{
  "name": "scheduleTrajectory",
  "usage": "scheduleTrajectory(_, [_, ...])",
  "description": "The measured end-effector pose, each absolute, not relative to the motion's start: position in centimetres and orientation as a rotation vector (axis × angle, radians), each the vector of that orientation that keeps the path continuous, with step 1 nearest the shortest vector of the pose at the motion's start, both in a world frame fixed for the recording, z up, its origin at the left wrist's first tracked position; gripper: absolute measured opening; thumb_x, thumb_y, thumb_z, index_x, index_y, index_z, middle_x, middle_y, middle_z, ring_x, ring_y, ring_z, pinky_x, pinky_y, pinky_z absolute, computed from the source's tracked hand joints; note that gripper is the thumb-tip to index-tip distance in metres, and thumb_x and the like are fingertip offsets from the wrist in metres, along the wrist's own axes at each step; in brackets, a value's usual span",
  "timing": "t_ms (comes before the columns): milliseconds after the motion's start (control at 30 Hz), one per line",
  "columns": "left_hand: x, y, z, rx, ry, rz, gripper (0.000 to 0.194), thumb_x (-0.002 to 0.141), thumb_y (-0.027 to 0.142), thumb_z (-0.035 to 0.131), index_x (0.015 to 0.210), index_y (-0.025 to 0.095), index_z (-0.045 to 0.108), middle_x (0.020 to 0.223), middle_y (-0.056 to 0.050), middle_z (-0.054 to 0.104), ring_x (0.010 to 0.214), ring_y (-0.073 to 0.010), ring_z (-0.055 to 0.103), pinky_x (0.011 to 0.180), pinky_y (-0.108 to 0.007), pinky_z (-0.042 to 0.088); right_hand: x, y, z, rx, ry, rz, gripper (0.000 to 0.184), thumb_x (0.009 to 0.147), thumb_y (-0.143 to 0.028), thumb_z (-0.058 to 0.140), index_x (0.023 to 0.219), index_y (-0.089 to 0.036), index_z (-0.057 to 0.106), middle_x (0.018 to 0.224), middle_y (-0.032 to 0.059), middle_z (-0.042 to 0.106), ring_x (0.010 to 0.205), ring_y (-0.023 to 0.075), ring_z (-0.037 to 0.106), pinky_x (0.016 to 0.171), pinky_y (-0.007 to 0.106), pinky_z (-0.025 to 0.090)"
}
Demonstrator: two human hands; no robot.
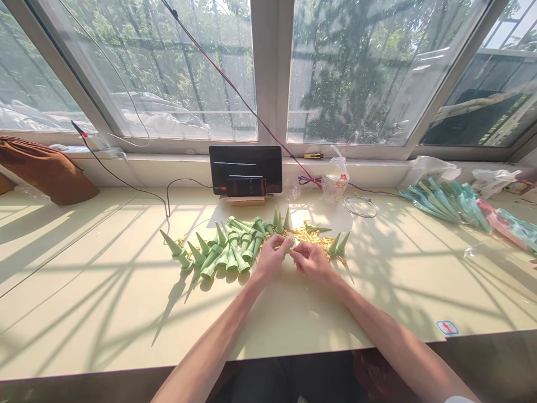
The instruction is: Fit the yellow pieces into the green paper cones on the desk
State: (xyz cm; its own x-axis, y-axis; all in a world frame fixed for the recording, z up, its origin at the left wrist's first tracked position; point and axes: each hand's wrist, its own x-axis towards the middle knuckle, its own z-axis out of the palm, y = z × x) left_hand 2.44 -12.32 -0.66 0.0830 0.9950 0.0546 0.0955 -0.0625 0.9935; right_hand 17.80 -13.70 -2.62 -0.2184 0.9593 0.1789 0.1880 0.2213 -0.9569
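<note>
Above the table, my left hand (273, 256) and my right hand (311, 259) meet with their fingertips close together. My left fingers are closed on a pale green piece, mostly hidden by the fingers. The right thumb and forefinger pinch beside it, and whatever is between them is too small to make out. Left of my hands lies a pile of green plastic cone-shaped spikes (232, 259) with wide ribbed caps, some standing point up. Small yellow-orange pegs (321, 239) are heaped behind my right hand. A few more green spikes (344, 243) stand to its right.
A dark tablet (245, 154) with a phone (246, 187) before it stands at the window. Nearby are a knotted plastic bag (335, 180), a coiled cable (359, 206) and a screwdriver (313, 155). Bagged teal items (447, 204) lie right, a brown bag (48, 170) left.
</note>
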Motion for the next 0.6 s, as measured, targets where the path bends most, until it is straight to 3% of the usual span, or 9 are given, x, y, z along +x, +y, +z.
scheduleTrajectory(333, [2.52,-12.56,-0.24,1.360,1.141,1.123,0.035,0.081,0.052,0.063,0.074,0.018,0.056,0.066,0.003,0.052,0.057,-0.0096,0.044,0.055,-0.024,0.034,18.01,-12.93,-2.54,-0.973,-1.360,1.518,0.035,0.076,-0.048,0.073,0.067,-0.017,0.059,0.051,-0.0037,0.053,0.038,0.0093,0.049,0.034,0.021,0.037])
scheduleTrajectory(600, [2.63,-12.21,-0.55,1.298,1.175,1.170,0.037,0.077,0.054,0.066,0.074,0.017,0.061,0.069,-0.001,0.059,0.060,-0.0117,0.050,0.055,-0.024,0.038,17.71,-12.70,-3.00,-0.997,-1.333,1.463,0.035,0.077,-0.048,0.073,0.071,-0.017,0.060,0.054,-0.0030,0.055,0.040,0.0106,0.052,0.036,0.022,0.040])
